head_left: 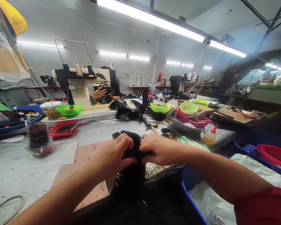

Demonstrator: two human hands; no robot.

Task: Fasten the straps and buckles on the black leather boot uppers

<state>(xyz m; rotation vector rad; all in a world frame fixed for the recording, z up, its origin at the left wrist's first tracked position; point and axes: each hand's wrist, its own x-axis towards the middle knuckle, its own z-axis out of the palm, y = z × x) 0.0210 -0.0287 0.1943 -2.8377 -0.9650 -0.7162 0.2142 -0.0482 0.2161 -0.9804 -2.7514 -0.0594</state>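
Note:
Both hands grip a black leather piece [132,178], which looks like a boot upper, standing upright at the near edge of the table. My left hand [118,153] pinches its top edge from the left, with the thumb pointing inward. My right hand [158,150] closes on the same edge from the right, fingertips close to the left ones. Its lower part merges with dark cloth in shadow, so its full shape is hidden. Beyond my hands lies a hammer [154,129] with a wooden handle. More black boot uppers [128,109] lie farther back.
A pinkish board [84,162] lies under my left arm. At left are a red tray [63,129] and a green basket [69,110]. A glue bottle [210,135] stands at right, near a magenta basket [194,120]. Across the table, a co-worker's hand [99,93] is at a sewing machine [81,84].

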